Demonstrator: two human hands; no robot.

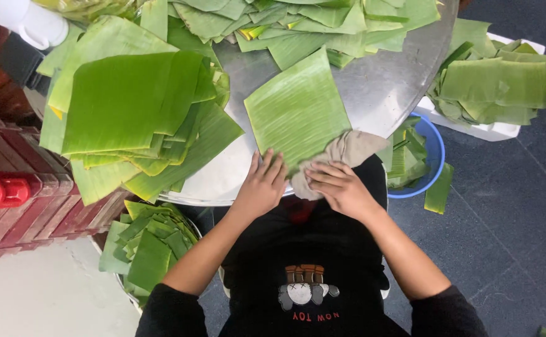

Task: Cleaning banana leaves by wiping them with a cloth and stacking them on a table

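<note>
At the far left stands a red plastic crate [11, 193], its slats running under the edge of the round metal tray [379, 87]; above it, in the top corner, sits a white bottle [29, 22]; below the crate, near the person's left elbow, a basin of small leaf pieces [148, 243] shows beside the dark sleeve. On the left part of the tray lies a thick stack of cut banana leaves [129, 106], the top sheet dark green and glossy, the lower ones fanned out over the tray's rim; along the top edge of the tray a second heap of paler leaves [310, 25] spreads across. In the middle, on the bare metal, lies a single square banana leaf [298, 112], pale side up and turned at a slant; the left hand [261, 184] rests flat on its near corner, fingers spread and nothing clasped, pinning the leaf to the tray; the right hand [341, 187], just beside it, presses a grey-beige cloth [347, 153] against the leaf's near right edge, fingers curled over the bunched fabric. To the right, under the tray's edge, a blue basin [435, 156] holds more leaf strips; further right a white box [497, 128] carries a pile of trimmed leaves [497, 87] on the dark floor.
</note>
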